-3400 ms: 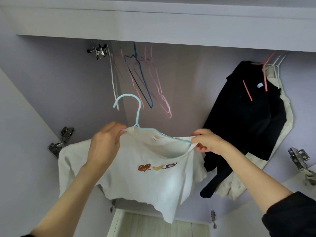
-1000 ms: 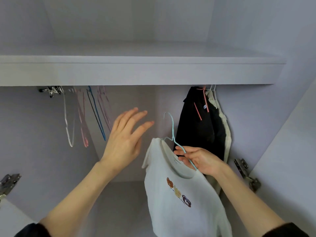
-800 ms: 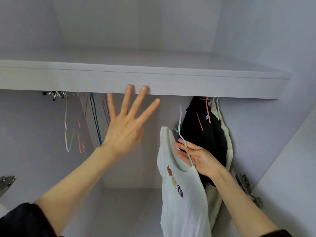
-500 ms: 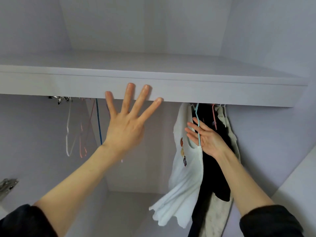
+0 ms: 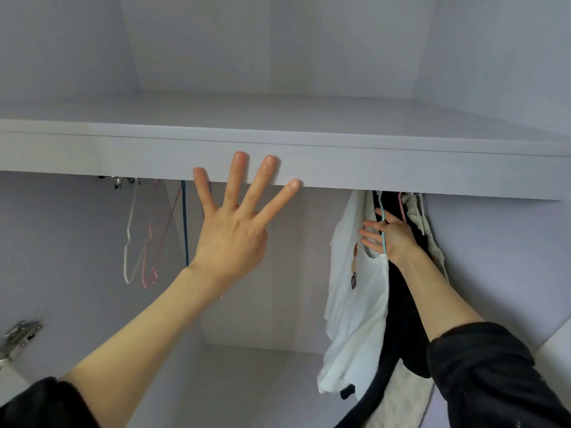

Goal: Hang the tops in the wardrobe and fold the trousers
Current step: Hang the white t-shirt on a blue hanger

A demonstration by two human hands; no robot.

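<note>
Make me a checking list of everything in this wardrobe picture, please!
Surface: pale wardrobe shelf overhead, top bare where visible.
Job's things: white top on a light blue hanger, up at the rail; hook hidden behind the shelf edge.
Clutter: empty hangers on the left; black garment and cream garment hanging on the right.
Hands: left hand spread flat against the shelf edge; right hand, fingers straight, touches the hanger.
Cables: nothing seen.
Surroundings: door hinge, lower left.
</note>
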